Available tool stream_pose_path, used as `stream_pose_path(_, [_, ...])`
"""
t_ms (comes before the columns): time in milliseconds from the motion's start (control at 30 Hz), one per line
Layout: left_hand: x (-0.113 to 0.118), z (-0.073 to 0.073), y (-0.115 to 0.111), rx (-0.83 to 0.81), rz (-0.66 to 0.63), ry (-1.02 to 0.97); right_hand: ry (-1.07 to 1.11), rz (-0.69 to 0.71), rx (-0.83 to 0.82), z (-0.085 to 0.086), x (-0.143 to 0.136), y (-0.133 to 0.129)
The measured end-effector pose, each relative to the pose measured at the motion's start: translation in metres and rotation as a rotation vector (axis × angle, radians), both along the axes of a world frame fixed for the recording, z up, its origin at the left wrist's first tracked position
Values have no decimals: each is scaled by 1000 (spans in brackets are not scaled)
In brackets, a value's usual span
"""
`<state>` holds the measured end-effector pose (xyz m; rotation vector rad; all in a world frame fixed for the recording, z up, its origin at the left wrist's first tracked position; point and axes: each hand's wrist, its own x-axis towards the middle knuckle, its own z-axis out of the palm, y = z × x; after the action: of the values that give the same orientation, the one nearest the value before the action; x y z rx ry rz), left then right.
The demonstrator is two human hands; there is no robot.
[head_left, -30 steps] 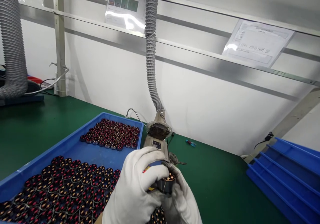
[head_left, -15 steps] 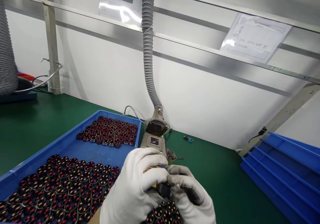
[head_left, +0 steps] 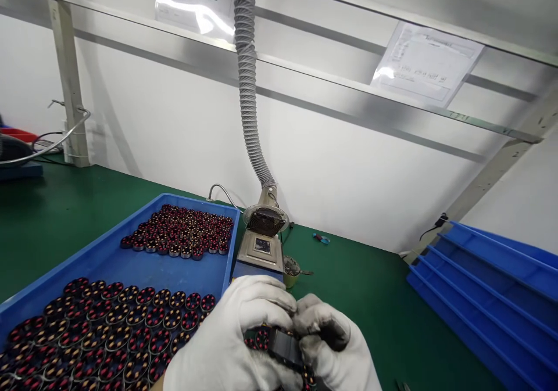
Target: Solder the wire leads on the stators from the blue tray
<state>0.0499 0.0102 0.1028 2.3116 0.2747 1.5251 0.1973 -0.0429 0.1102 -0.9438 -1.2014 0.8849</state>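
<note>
Two gloved hands, left hand (head_left: 226, 344) and right hand (head_left: 335, 344), close together on one small black wound coil (head_left: 284, 347), pinched between their fingertips at the near end of the blue tray (head_left: 131, 260). Left of the grip: rows of similar coils (head_left: 113, 327). Beyond it: a small metal machine (head_left: 260, 248) under a grey hose (head_left: 246, 77). Handling note: hold by the outer rim, probably keeping fingers off the windings.

A factory assembly bench: green mat (head_left: 65, 216), blue tray (head_left: 143, 263) packed with wound motor stators (head_left: 176, 237), grey fume-extraction hose (head_left: 246, 83), work-instruction sheets (head_left: 425, 63) clipped above
</note>
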Motion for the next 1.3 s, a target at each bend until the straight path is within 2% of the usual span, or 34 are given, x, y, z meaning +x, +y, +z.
stream_pose_path(33, [1,2,-1,34,37,-4,10,-21,40,-1,-3,0])
stream_pose_path(100, [1,5,-4,194,205,3,32,-154,140,-4,-11,2])
stream_pose_path(167, [1,8,-6,422,429,27,1,-369,229,-9,-15,3])
stream_pose_path(233, [1,9,-7,572,574,65,-50,-637,299,-14,-13,4])
stream_pose_path(300, [1,9,-7,568,593,82,-82,-827,343,-17,-4,4])
stream_pose_path(333, [1,8,-7,522,558,75,-89,-853,355,-17,2,4])
stream_pose_path(367, [2,7,-6,453,496,52,-83,-815,345,-16,6,4])
stream_pose_path(400, [2,5,-7,355,413,29,-65,-716,306,-15,10,3])
stream_pose_path(500, [3,-7,-8,-86,150,30,1,-292,92,-5,10,-1])
stream_pose_path(567, [1,-20,-9,-380,38,89,-25,-60,-20,2,7,-3])
stream_pose_path(633, [-3,-31,-7,-531,-27,134,-91,93,-48,6,7,-4])
stream_pose_path(733, [-6,-33,-4,-614,-99,157,-136,128,-35,0,12,-1])
stream_pose_path(867, [1,-8,-3,-858,-194,210,-48,110,138,-20,15,11])
stream_pose_path(933, [6,5,-4,-890,-201,229,-4,125,221,-24,10,14])
stream_pose_path(1033, [10,9,-7,-626,-110,143,70,-31,192,-21,-4,12])
stream_pose_path(1133, [10,0,-9,-273,52,3,200,-240,137,-16,-15,8])
stream_pose_path(1233, [10,-7,-11,189,323,-28,395,-265,101,-17,-6,9])
stream_pose_path(1300, [9,-7,-12,390,480,0,563,-289,90,-21,7,13])
